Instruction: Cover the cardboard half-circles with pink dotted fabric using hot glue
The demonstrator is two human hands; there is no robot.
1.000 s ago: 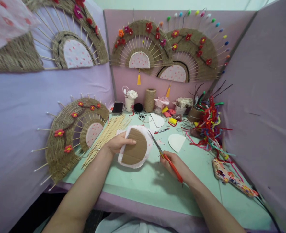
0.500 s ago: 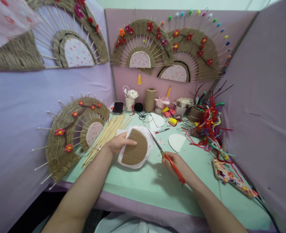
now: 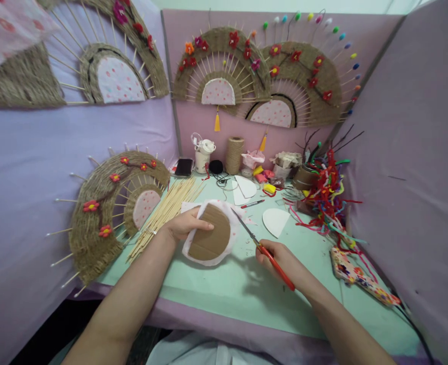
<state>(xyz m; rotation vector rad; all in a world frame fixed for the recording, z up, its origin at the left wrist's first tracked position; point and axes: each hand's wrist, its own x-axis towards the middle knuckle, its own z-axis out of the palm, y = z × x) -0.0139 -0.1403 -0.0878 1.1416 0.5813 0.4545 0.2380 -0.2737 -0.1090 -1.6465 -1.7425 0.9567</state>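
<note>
My left hand (image 3: 187,223) grips a rounded cardboard piece (image 3: 213,237) by its straight left side, thumb on top. White fabric with pink dots (image 3: 224,256) lies behind the cardboard and sticks out around its curved edge. My right hand (image 3: 276,257) is closed around red-handled scissors (image 3: 271,261). Their blades look nearly closed and point up and left, the tip beside the upper right rim of the fabric. I cannot tell whether the tip touches it.
Bamboo sticks (image 3: 163,218) lie left of my left hand. White card shapes (image 3: 276,222) and a pen (image 3: 252,204) are beyond the scissors. A twine spool (image 3: 234,156) stands at the back. Tangled pipe cleaners (image 3: 328,187) and a flower-patterned glue gun (image 3: 355,274) sit right. Twine fans (image 3: 102,213) line the walls.
The scissors and my right hand have shifted slightly down and right, and the blades look closer together. The cardboard and fabric stay in my left hand, moved only slightly.
</note>
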